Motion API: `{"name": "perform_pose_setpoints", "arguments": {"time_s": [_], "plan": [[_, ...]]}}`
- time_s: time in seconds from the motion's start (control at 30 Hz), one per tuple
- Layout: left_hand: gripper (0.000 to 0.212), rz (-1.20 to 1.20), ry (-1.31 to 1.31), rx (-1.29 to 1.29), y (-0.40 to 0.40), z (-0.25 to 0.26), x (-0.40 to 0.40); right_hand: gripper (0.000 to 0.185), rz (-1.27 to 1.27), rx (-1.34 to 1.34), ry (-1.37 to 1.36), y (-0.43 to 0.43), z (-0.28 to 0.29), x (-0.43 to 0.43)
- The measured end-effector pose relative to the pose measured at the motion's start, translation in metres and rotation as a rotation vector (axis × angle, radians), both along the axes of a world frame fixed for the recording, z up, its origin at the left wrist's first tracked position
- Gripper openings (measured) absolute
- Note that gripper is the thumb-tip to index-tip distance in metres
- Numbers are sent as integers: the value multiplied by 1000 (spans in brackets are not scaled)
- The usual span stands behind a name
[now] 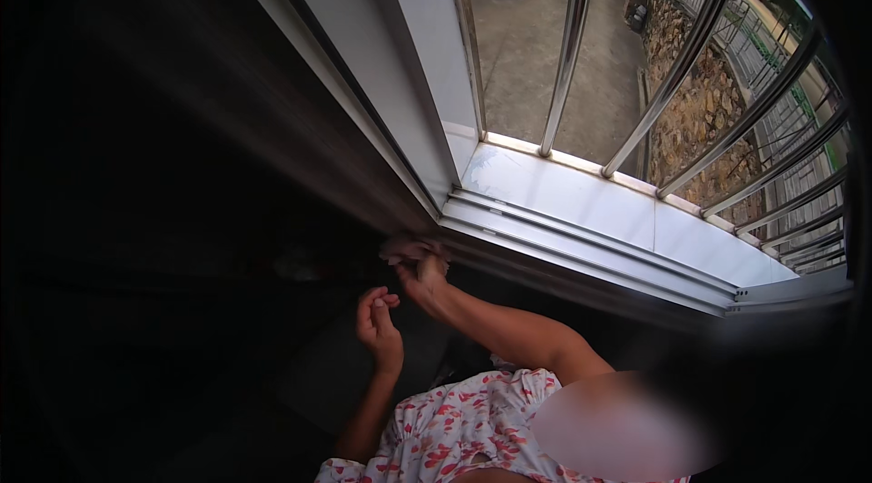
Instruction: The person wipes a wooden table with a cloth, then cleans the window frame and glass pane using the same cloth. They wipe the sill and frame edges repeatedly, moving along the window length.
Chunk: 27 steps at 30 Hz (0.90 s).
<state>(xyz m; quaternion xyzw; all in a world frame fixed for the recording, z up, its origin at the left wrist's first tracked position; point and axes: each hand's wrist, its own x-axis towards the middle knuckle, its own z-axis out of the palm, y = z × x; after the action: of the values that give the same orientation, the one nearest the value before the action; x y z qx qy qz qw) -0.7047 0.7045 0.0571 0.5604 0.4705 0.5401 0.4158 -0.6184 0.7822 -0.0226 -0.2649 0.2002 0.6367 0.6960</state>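
Note:
My right hand (pixel 424 279) grips a crumpled pale pinkish cloth (pixel 412 249). It presses the cloth against the dark wall surface just below the window frame's inner corner. To the left and slightly nearer my body, my left hand (pixel 379 330) is raised with loosely bent fingers, and nothing shows in it. Above the cloth runs the metal sliding-window track (pixel 579 251), with a glossy white tiled sill (pixel 565 190) beyond it. Deep shadow hides most of the wall around both hands.
Upright metal bars (pixel 640 122) stand along the sill's outer edge. A white window jamb (pixel 381 74) rises on the left. Outside lie a concrete yard (pixel 524 61) and a stone retaining wall (pixel 695 108). The left side of the view is almost black.

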Motion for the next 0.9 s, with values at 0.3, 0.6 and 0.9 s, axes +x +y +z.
{"name": "perform_pose_setpoints", "arguments": {"time_s": [0.3,0.6,0.9], "plan": [[17,68,-3,-36,-1,8,-4,41,499,927,339,-73,55,86],[21,-315,-78,-118,-4,12,60,26,102,459,-1322,-123,52,155],[41,-870,-102,-470,-19,34,139,34,163,208,-1751,-166,78,216]]}}
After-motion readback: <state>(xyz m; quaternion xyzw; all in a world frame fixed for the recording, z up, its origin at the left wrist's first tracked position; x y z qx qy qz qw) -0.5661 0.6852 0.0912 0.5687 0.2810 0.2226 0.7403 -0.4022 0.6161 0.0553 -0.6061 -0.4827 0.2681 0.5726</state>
